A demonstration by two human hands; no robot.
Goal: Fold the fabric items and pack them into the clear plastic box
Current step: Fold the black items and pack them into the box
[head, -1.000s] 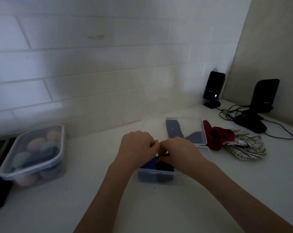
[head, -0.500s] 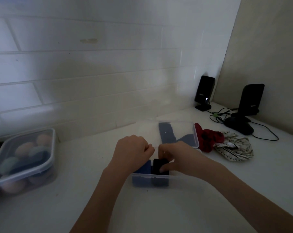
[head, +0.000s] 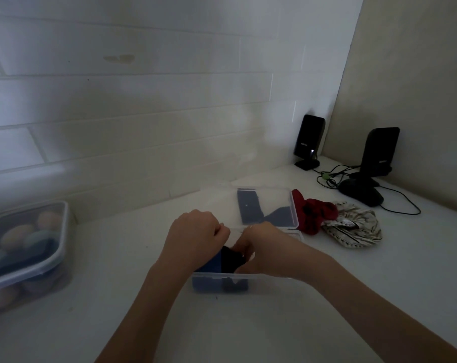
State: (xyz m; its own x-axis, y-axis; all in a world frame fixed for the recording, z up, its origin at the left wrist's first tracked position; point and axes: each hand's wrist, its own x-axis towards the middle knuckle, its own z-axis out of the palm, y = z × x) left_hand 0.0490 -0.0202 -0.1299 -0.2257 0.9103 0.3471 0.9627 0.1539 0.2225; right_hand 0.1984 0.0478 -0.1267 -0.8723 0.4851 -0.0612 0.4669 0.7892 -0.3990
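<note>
- Here the clear plastic box (head: 261, 282) sits on the tabletop (head: 379, 284), and a black folded piece (head: 231, 259) stands upright inside beside a blue one (head: 211, 264).
- The right hand (head: 264, 247) has its fingers curled around the black piece; the left hand (head: 196, 235), fisted, presses down on the blue piece.
- The red cloth (head: 316, 212) and patterned cloth (head: 353, 227) lie just right of the box, nearer the right hand.
</note>
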